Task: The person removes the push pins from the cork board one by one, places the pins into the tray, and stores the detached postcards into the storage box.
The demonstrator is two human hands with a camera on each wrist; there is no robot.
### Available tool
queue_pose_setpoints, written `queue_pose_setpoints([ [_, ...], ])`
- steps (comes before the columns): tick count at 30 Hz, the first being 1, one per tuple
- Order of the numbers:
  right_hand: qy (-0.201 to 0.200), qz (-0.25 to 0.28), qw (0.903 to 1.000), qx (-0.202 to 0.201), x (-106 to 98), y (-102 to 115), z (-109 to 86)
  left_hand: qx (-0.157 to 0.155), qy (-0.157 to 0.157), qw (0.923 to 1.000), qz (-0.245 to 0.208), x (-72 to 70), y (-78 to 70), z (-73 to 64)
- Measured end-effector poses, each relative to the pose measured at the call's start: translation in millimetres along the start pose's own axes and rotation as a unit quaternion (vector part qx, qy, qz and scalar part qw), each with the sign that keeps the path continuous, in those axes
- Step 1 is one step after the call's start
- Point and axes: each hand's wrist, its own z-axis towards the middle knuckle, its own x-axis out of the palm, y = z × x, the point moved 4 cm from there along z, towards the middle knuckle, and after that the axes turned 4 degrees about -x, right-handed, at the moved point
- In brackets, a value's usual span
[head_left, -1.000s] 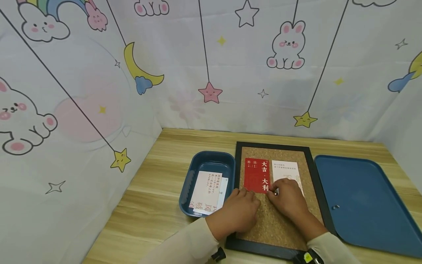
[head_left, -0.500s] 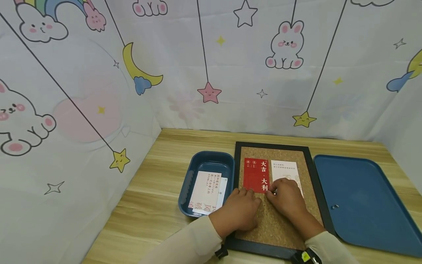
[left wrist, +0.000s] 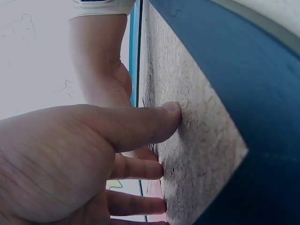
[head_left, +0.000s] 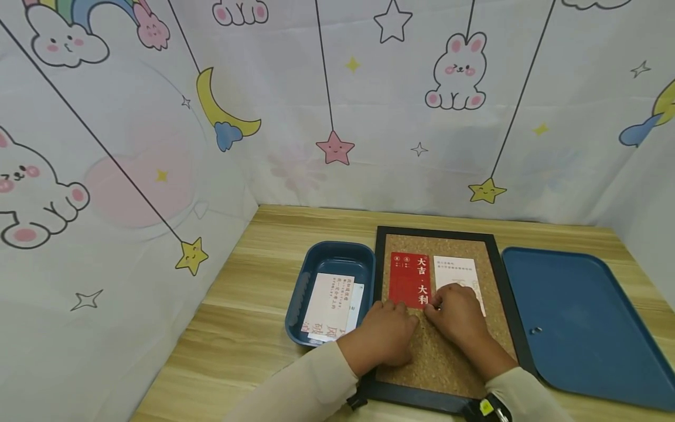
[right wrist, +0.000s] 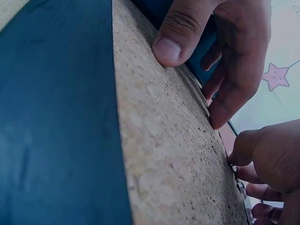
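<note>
A red card lies flat on the cork board, with a white card to its right. My left hand presses the red card's lower edge with extended fingertips; its thumb touches bare cork in the left wrist view. My right hand pinches a small pushpin between thumb and forefinger at the red card's lower right corner. The pin is mostly hidden by the fingers. That same hand covers the lower part of the white card.
Left of the board stands a blue bin with a few printed cards in it. A blue tray lies on the right, bearing small shiny pins. A printed curtain hangs behind the wooden table.
The right hand has shifted very slightly at the red card's corner, and less of the pushpin shows between its fingers. The left hand stays pressed on the card's edge.
</note>
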Motion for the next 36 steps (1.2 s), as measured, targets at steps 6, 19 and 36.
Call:
queue_pose_setpoints([
  [6,0.003,0.000,1.0000,0.008,0.9,0.2,0.2,-0.010,0.011,0.9999,-0.009,1.6,-0.2,1.5],
  [19,0.004,0.001,0.9999,0.011,2.0,-1.0,1.3,-0.014,0.012,0.9998,-0.001,2.5,-1.2,4.3],
  [36,-0.012,0.028,0.9993,0.023,-1.6,1.5,0.7,-0.024,0.015,0.9994,0.019,1.8,-3.5,5.5],
])
